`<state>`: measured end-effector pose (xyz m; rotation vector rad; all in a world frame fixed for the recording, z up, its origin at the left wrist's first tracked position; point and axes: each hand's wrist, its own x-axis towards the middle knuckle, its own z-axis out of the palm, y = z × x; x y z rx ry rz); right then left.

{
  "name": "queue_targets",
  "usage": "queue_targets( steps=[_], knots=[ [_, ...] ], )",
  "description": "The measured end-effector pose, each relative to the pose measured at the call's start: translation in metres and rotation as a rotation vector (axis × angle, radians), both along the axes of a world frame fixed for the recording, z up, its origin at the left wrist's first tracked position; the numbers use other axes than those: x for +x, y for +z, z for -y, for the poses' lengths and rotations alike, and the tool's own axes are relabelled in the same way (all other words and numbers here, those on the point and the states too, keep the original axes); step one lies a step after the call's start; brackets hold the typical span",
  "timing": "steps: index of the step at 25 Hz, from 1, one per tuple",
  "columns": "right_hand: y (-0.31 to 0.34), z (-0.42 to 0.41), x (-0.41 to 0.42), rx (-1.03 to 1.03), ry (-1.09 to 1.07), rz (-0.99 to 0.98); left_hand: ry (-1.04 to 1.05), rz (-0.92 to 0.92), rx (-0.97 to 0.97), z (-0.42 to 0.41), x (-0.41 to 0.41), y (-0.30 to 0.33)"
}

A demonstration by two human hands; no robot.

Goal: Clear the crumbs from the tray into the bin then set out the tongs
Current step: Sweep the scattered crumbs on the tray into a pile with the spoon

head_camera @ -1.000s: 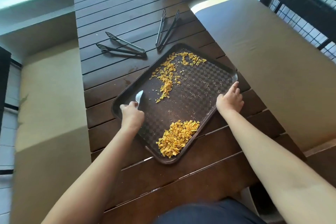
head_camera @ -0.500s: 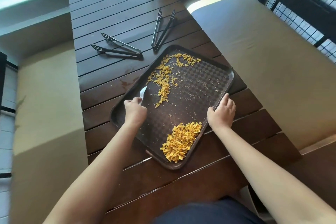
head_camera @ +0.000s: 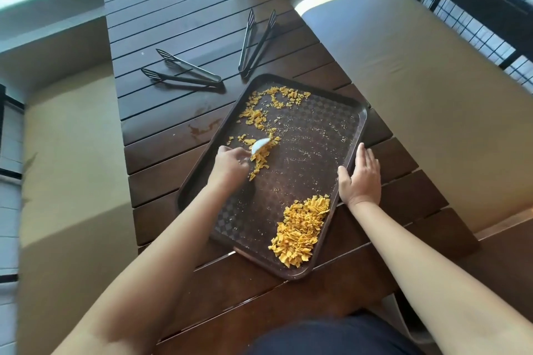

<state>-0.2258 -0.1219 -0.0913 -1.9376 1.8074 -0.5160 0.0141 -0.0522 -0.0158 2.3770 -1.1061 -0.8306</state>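
1. At frame centre, on the dark slatted table [head_camera: 178,6], we see the brown tray [head_camera: 364,121] w/ crumbs [head_camera: 301,228] piled at its lower right.
2. Our left hand [head_camera: 230,166] grips a white scraper [head_camera: 259,143] in scattered crumbs; right hand [head_camera: 360,179] lies flat, fingers straight, on the tray's right rim.
3. Two tongs, left pair [head_camera: 184,72] & right pair [head_camera: 255,43], lie above the tray.

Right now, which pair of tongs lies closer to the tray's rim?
The right-hand tongs: their hinged end almost meets the tray's far corner. The left-hand tongs lie crosswise, farther out on the table.
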Motion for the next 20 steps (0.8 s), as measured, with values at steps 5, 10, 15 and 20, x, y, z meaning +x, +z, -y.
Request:
queue_targets(
  steps=[5, 10, 15, 20],
  knots=[
    [-0.001, 0.000, 0.000, -0.013, -0.008, 0.007, -0.008, -0.029, -0.068, -0.031, -0.003, -0.006],
    [0.000, -0.001, 0.001, -0.026, -0.014, 0.007, 0.238, 0.075, -0.088, -0.018, 0.024, 0.001],
    [-0.002, 0.000, 0.000, -0.042, -0.012, 0.008, 0.118, -0.020, 0.003, -0.018, 0.013, -0.006],
    [-0.003, 0.000, 0.001, -0.054, -0.018, 0.015, -0.099, -0.075, 0.001, -0.047, -0.015, -0.012]
  ],
)
